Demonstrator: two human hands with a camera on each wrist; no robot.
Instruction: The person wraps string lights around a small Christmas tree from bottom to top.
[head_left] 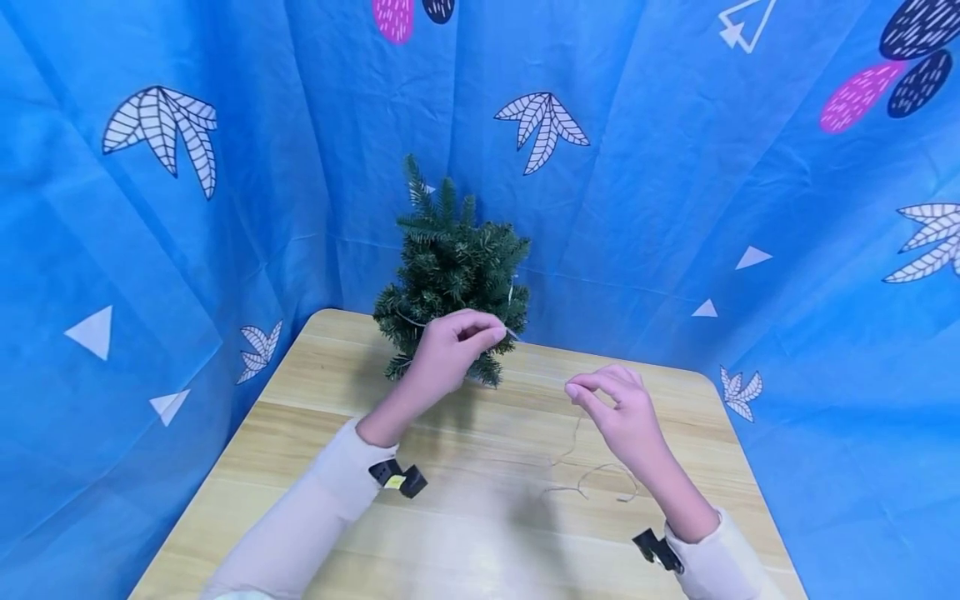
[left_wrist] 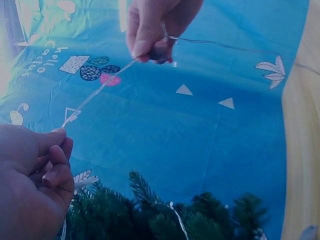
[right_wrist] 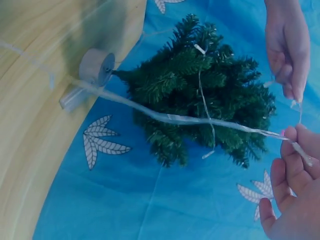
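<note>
A small green artificial Christmas tree (head_left: 457, 262) stands at the back of the table, with thin clear fairy lights (right_wrist: 204, 95) partly wound over its branches. In front of the tree, my left hand (head_left: 453, 354) pinches the light string between thumb and fingertips. My right hand (head_left: 618, 408), to the right and nearer, pinches the same string (left_wrist: 99, 91) farther along. Between the two hands it runs nearly straight in the left wrist view. Below my right hand the loose end hangs down and curls on the tabletop.
The wooden table (head_left: 337, 367) has rounded back corners. Blue patterned cloth (head_left: 637, 208) hangs close behind it and along both sides. The tree's round base (right_wrist: 96, 67) rests near the table's back edge. Wrist cameras (head_left: 397, 478) are strapped to both sleeves.
</note>
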